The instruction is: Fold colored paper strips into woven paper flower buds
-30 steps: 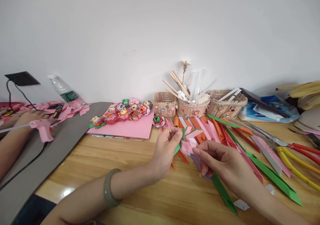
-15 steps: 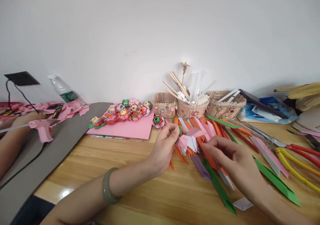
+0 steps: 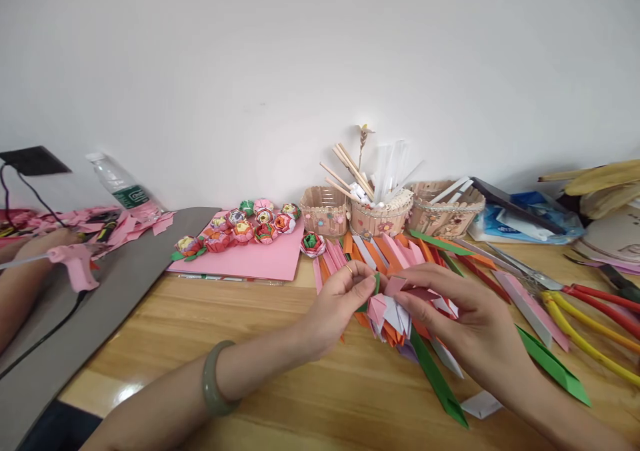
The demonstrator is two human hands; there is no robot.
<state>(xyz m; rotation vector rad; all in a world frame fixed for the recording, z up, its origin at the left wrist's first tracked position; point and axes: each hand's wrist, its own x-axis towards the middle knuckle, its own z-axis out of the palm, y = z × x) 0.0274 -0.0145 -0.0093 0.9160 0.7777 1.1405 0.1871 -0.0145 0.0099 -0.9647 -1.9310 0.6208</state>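
Note:
My left hand [image 3: 330,317], with a green bangle on its wrist, pinches a half-formed folded-paper flower [image 3: 393,314] by its green edge. Pink, white and orange folds show on the flower. My right hand [image 3: 467,314] is closed on a pink paper piece [image 3: 396,285] at the flower's upper right side. Its fingertips partly cover the place where paper and flower meet. Under and behind both hands lie many folded paper strips [image 3: 440,397] in green, orange, white, pink and purple.
Finished paper flowers [image 3: 243,232] sit on pink sheets [image 3: 280,264]. Behind the strips stand three wooden baskets [image 3: 325,221]. Scissors [image 3: 530,271] and yellow-handled pliers [image 3: 575,327] lie right. At left, another person's hand [image 3: 45,247] is near a pink glue gun [image 3: 77,264]; a bottle [image 3: 117,184] leans on the wall.
My right hand has come left from the strips with a pink paper piece, up against the flower. My left hand and the flower have shifted slightly right and down.

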